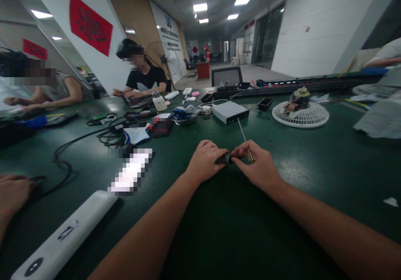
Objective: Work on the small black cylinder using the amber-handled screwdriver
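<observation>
Over the green table, my left hand (206, 160) is closed around a small dark cylindrical part (227, 159), whose round end pokes out past the thumb and fingers. Close beside it, my right hand (258, 162) has thumb and forefinger pinched at that end of the part. Tucked in the same hand is a screwdriver (242, 130) with an amber handle, its thin metal shaft slanting up and away. Whether the right fingertips grip something tiny at the part's end is too small to tell.
Beyond my hands lie a silver disc drive (230, 109) and a white fan grille (300, 115) bearing a motor. A long white device (65, 238), a lit phone (133, 171) and black cables (67, 146) lie left. Another person's hand (14, 194) is at the left edge; two people sit beyond.
</observation>
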A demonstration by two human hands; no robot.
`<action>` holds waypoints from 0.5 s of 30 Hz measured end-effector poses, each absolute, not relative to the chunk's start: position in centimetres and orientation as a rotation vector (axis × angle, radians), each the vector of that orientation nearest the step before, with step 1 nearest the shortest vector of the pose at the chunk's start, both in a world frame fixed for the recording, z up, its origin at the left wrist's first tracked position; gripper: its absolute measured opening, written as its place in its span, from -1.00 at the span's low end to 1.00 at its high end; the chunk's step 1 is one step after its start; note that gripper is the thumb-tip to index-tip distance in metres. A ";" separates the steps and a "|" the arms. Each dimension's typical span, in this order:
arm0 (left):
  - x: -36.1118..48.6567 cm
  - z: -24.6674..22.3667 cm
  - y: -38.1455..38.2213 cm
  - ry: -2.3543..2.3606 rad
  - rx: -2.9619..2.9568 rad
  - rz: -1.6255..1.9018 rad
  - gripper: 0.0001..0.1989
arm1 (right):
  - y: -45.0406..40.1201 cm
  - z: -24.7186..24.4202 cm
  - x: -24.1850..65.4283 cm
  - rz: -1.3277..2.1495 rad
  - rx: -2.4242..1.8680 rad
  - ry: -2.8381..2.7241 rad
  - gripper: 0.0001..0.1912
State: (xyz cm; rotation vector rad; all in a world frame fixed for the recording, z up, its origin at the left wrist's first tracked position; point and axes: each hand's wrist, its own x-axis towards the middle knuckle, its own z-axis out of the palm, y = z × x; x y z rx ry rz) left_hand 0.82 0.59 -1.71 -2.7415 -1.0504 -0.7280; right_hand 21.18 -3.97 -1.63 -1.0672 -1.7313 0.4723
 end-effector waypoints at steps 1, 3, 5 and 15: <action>0.8 -1.7 0.6 -1.046 -2.750 -0.730 -0.72 | -3.9 -1.7 21.2 0.472 -1.080 -1.724 -0.79; 0.8 -1.6 0.6 -1.038 -2.758 -0.731 -0.72 | -3.7 -1.8 21.3 0.484 -1.106 -1.712 -0.79; 0.9 -1.6 0.6 -1.032 -2.761 -0.727 -0.71 | -3.5 -2.0 21.3 0.508 -1.129 -1.699 -0.78; 0.9 -1.2 0.3 -1.011 -2.827 -0.649 -0.72 | -3.6 -2.0 21.4 0.567 -1.147 -1.740 -0.78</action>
